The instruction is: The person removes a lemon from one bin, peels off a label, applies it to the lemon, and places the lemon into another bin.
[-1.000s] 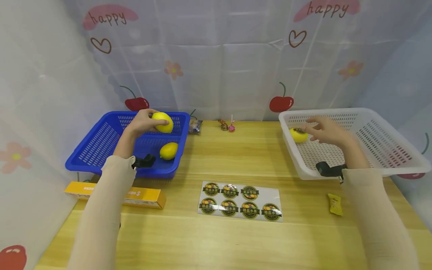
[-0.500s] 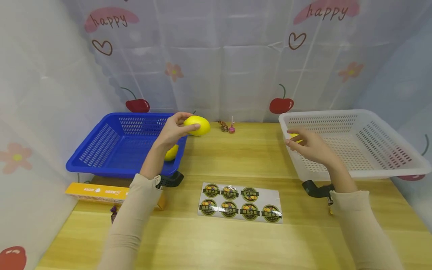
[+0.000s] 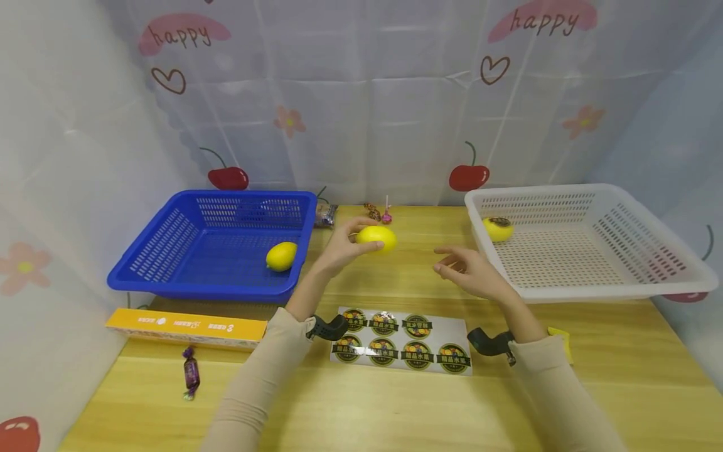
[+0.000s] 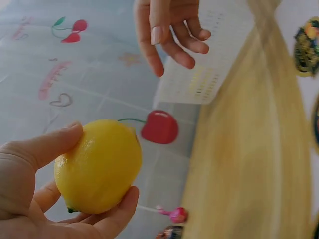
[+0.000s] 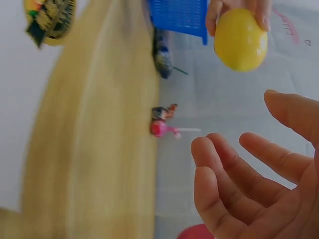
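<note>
**A:** Lemon [image 3: 376, 238] is up in the air near the middle of the frame, over the wooden table [image 3: 361, 402], between the two baskets. The left hand [image 3: 343, 246] has it with thumb on one side and fingers curled under the other, so the grip is only at the fingertips. The right hand [image 3: 471, 271] sits a bit to the right of it, fingers loose and spread, holding nothing. Hands are apart, not touching.

**B:** Biggest risk, I'd guess, is that fingertip grip. A lemon is smooth and rounded, so if the thumb eases off before the other hand is really under it, it drops and rolls.

**A:** Yeah, and it'd probably roll a long way on that table. Right below is the sticker sheet [image 3: 401, 339], centre-bottom of the frame, so it could land on that.

**B:** What else is around?

**A:** Blue basket [image 3: 169, 251] at left with a second lemon [image 3: 281, 255] in it. White basket [image 3: 649, 263] at right with a stickered lemon [image 3: 498, 228] in its near-left corner. An orange box [image 3: 186, 326] and a purple candy [image 3: 191, 374] are at lower left, and a lollipop [image 3: 386, 215] and some wrapped sweets sit by the back curtain.

**B:** Anything blocking?

**A:** Nothing sits between the hands that I can see. The white basket's wall is just to the right of the open hand, so a wide swing could bump it.
</note>
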{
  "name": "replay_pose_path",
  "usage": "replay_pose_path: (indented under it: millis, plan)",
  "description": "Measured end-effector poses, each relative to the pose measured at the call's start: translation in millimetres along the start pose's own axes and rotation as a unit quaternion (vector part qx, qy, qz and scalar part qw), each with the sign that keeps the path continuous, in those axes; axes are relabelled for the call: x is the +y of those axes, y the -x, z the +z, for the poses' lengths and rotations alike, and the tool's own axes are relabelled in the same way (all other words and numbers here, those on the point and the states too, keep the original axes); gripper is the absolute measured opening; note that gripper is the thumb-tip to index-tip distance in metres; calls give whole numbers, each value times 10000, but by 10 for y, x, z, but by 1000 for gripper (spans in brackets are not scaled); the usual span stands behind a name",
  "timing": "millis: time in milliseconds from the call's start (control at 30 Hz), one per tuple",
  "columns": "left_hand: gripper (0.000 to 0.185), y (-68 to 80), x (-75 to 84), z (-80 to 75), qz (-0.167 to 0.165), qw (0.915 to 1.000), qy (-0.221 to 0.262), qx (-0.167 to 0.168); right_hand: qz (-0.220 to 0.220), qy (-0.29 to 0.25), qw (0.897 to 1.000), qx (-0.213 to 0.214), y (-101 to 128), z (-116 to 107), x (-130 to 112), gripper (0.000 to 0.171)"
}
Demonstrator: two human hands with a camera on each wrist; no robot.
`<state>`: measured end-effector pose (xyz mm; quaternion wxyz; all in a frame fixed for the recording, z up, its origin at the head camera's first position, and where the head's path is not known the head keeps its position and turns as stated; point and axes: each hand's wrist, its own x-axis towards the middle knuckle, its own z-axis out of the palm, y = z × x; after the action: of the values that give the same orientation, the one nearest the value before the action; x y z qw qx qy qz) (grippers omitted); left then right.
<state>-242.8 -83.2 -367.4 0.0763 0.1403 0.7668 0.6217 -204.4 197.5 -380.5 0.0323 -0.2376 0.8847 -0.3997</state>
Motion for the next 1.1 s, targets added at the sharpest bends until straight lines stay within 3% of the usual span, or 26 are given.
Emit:
replay_pose_path:
  millis: [167, 333, 433, 667, 900, 1100]
  plan:
    - [53, -3, -242, 169, -372, 9983, -458, 35, 46, 124, 9994, -323, 13, 213, 89, 46]
    - [54, -17, -449, 333, -531, 9961, -689, 123, 59, 137, 9974, -704, 47, 336, 126, 52]
    - [53, -22, -521, 411, -572, 9959, -702, 90, -11, 313, 9951, -937, 62, 378, 144, 55]
    - [54, -23, -601, 517, -680, 9954, -669, 13, 338, 676, 9869, -1425, 77, 448, 137, 62]
    - [66, 6, -661, 514, -454, 9935, -1021, -211, 336, 631, 9873, -1420, 99, 526, 151, 47]
    - [69, 56, -704, 482, -261, 9948, -910, -370, 343, 403, 9886, -1410, 112, 547, 177, 35]
